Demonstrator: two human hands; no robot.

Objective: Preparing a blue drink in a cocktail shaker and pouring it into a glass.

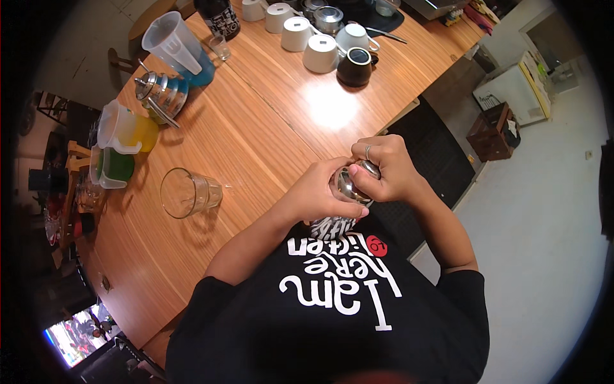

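Close to my chest, at the table's near right edge, I hold a shiny metal cocktail shaker (346, 185). My left hand (313, 190) is wrapped around its upper part, thumb toward me. My right hand (391, 168), with a ring on one finger, grips the rounded metal cap (369, 168) at its top. Below my left hand, the shaker's lower part shows a black-and-white pattern. Whether the cap is loose or seated I cannot tell. A clear drinking glass (199, 194) stands on the table to the left of my left forearm.
Along the left of the wooden table (256, 121) stand pitchers with blue (180, 54), yellow (131, 130) and green (114, 166) liquid, and a ringed metal vessel (160, 93). Farther back are a dark bottle (217, 19), a shot glass (220, 48), several white cups (320, 54) and a black cup (354, 68).
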